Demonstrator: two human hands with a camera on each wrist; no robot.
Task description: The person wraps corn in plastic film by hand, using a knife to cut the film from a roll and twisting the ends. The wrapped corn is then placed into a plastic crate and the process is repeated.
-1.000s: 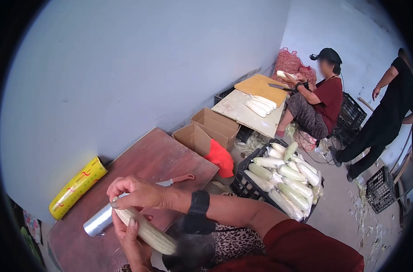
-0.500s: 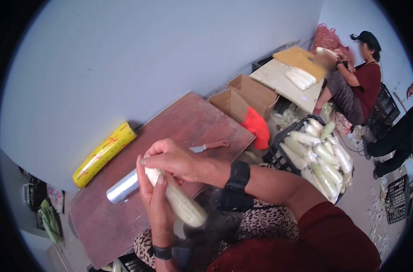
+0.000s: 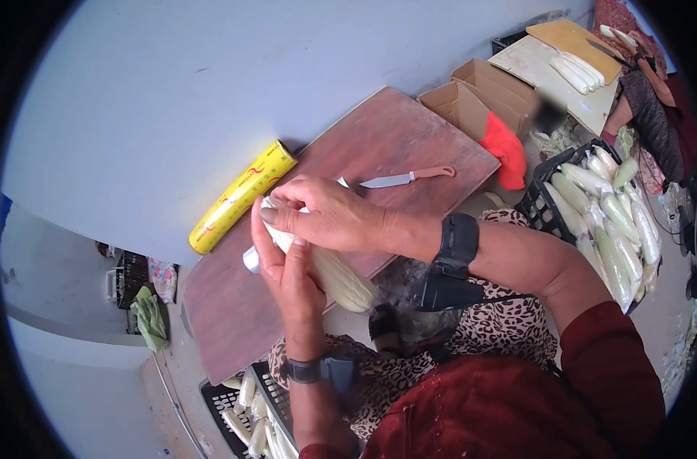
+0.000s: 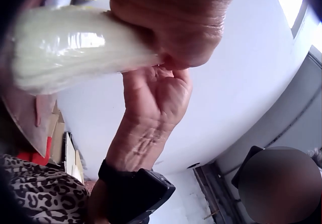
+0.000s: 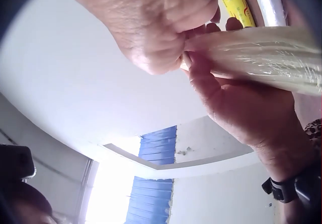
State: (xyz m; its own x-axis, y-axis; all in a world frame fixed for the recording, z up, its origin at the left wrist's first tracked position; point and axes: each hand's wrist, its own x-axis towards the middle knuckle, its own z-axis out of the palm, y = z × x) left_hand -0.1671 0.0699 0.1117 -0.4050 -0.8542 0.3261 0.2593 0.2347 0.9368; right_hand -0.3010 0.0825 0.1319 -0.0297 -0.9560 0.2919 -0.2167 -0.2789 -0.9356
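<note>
Plastic film [image 4: 85, 40] covers the pale vegetable [image 3: 341, 281], held tilted between your hands by the worktop [image 3: 233, 321]. Left hand [image 3: 291, 271]: fingers curled round its upper end. Right hand [image 3: 333, 216]: thumb and fingers pinching that tip. Looks like the film-tucking step; next move probably calls for pressing the end flat, left hand steadying.

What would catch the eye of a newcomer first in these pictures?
Probably the pale vegetable in shiny clear film, which the left hand and the right hand hold near the middle of the head view. Next, perhaps, the bright yellow roll at the table's wall side, and the red item beside the cardboard box.
</note>
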